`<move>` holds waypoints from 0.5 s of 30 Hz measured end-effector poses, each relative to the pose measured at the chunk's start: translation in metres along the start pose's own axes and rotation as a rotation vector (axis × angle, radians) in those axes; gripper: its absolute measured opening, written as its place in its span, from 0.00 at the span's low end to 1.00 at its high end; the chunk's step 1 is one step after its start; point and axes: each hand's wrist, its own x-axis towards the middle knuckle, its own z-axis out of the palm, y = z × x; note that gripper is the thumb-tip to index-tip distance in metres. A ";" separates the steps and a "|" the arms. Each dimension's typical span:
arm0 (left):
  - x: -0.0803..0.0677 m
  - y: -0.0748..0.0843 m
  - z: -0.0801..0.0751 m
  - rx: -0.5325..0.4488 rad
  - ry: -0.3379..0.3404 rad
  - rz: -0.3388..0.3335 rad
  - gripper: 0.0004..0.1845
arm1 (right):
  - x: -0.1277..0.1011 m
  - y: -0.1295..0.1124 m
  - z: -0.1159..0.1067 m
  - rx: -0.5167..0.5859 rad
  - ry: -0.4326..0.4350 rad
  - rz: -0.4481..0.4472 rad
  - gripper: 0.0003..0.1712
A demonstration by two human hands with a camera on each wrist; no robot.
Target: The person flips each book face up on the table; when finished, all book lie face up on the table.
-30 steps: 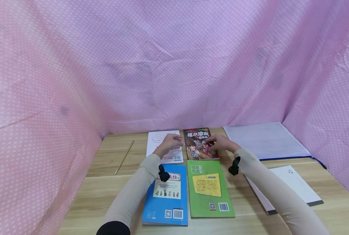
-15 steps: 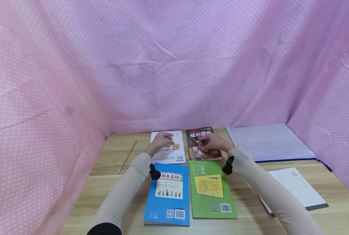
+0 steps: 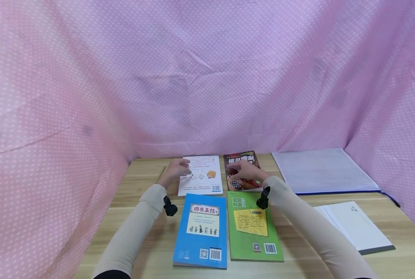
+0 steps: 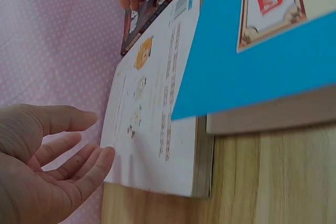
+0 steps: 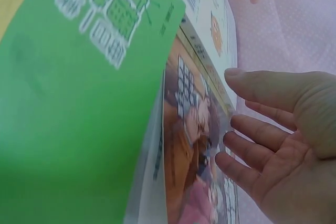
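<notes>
My left hand (image 3: 175, 171) is at the left edge of a white book (image 3: 202, 186) with a small bear drawing. Its fingers are loosely bent and hold nothing, as the left wrist view shows with the hand (image 4: 63, 163) beside the book's end. My right hand (image 3: 245, 171) hovers over a dark book (image 3: 240, 156) with a picture cover and covers part of it. In the right wrist view the fingers (image 5: 257, 135) are spread with nothing between them. A blue book (image 3: 200, 252) and a green book (image 3: 254, 244) lie side by side, nearer to me.
On the right lie a pale flat sheet or pouch (image 3: 322, 170) with a blue edge and a white book (image 3: 359, 224) partly behind my right forearm. A pink dotted cloth (image 3: 207, 97) hangs around the wooden table (image 3: 137, 228). A thin groove or stick (image 3: 161, 174) shows near my left hand.
My left hand has moved left, from over the white book to its left edge. My right hand has moved left across the dark book. The books lie as before, while the view has shifted slightly.
</notes>
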 end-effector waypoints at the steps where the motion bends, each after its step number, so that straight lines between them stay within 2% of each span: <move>1: -0.001 -0.002 -0.002 -0.004 0.000 0.002 0.31 | 0.001 -0.001 0.002 0.010 -0.002 0.001 0.31; 6: -0.005 -0.009 -0.011 -0.008 0.028 -0.010 0.34 | 0.005 -0.008 0.008 0.104 -0.005 0.058 0.35; 10: -0.006 -0.013 -0.015 0.029 0.046 -0.046 0.35 | 0.007 -0.012 0.013 0.196 -0.025 0.089 0.36; 12: -0.007 -0.015 -0.017 0.037 0.041 -0.071 0.35 | 0.008 -0.014 0.016 0.212 -0.028 0.087 0.37; 15: -0.006 -0.019 -0.018 0.055 0.029 -0.110 0.36 | 0.011 -0.015 0.021 0.171 -0.019 0.057 0.37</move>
